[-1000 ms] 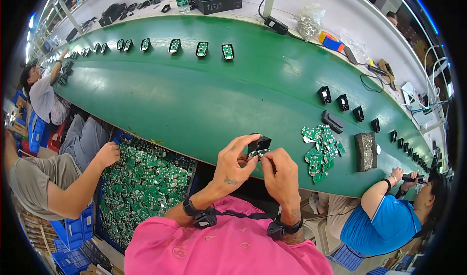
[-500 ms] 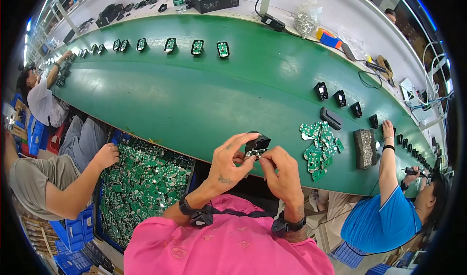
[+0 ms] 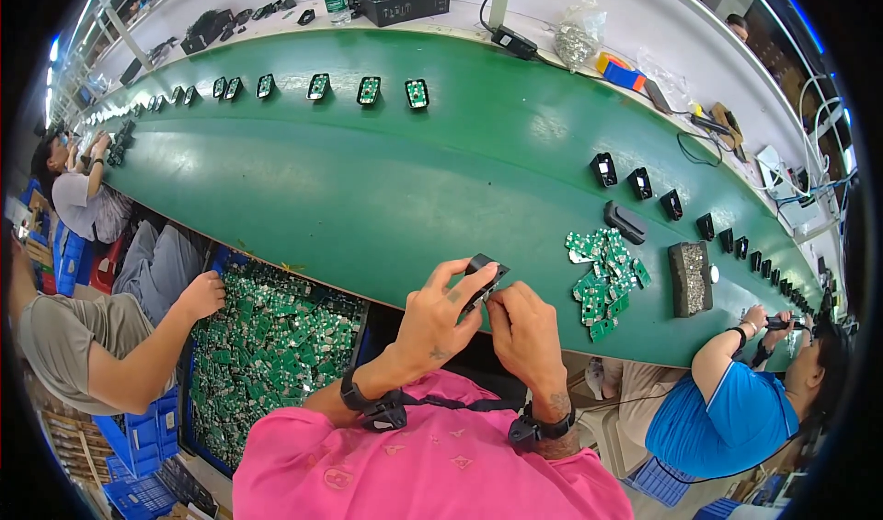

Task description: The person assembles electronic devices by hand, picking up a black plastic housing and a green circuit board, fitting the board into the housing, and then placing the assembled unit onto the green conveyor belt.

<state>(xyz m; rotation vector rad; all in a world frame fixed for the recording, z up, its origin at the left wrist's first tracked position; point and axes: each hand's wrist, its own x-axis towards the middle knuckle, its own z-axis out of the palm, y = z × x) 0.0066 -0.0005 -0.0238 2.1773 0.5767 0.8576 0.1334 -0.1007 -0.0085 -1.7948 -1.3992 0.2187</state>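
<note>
My left hand [image 3: 436, 325] grips a small black plastic housing [image 3: 483, 279], now tilted with its outer side up, so its inside is hidden. Beside it, my right hand [image 3: 526, 334] is closed with thumb and fingertips pinched at the housing's lower edge. Whatever sits between those fingertips is too small or hidden to make out. Both hands are just off the green bench's [image 3: 386, 207] near edge. To their right lies a loose pile of green circuit boards [image 3: 602, 276].
Housings with boards inside [image 3: 417, 94] line the far left. Black housings [image 3: 640, 183] run down the right, near a black case [image 3: 626, 222] and a dark block [image 3: 690, 281]. A bin of boards [image 3: 276, 354] stands lower left. Co-workers sit both sides, one in a blue shirt [image 3: 722, 419].
The housing in my left hand has turned, hiding the board and opening seen before. The blue-shirted co-worker's arm has drawn back from the row. The housings have shifted slightly left.
</note>
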